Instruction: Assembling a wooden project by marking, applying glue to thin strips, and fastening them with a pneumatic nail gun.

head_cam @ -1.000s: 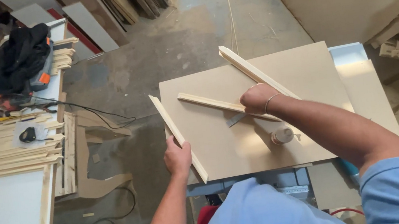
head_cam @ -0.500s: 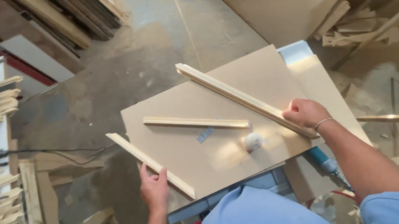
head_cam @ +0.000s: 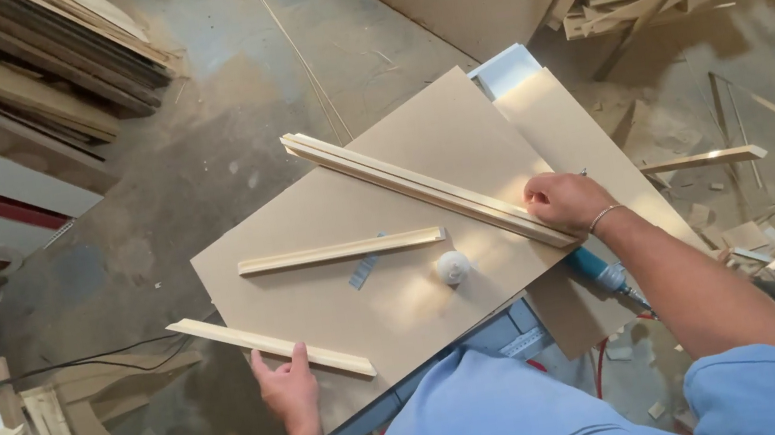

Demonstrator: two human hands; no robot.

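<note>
left hand [head_cam: 288, 391] nearest, at the board's near-left edge, fingers loosely curled on a short wood strip [head_cam: 269, 346] that overhangs the brown board [head_cam: 386, 278]; grip only partial, thumb side hidden. past it a small white round knob [head_cam: 453, 267] and a second short strip [head_cam: 340, 251] lie flat mid-board. right hand [head_cam: 562, 200] closed down on the near end of a long strip pair [head_cam: 424, 188] running diagonally away. blue tool [head_cam: 600, 272] just under the right wrist. scrap offcuts [head_cam: 625, 2] on the floor beyond

warm daylight pools bright on the board [head_cam: 392, 247]; left corners dim, soft shadows, edges slightly bowed, sharp focus.
</note>
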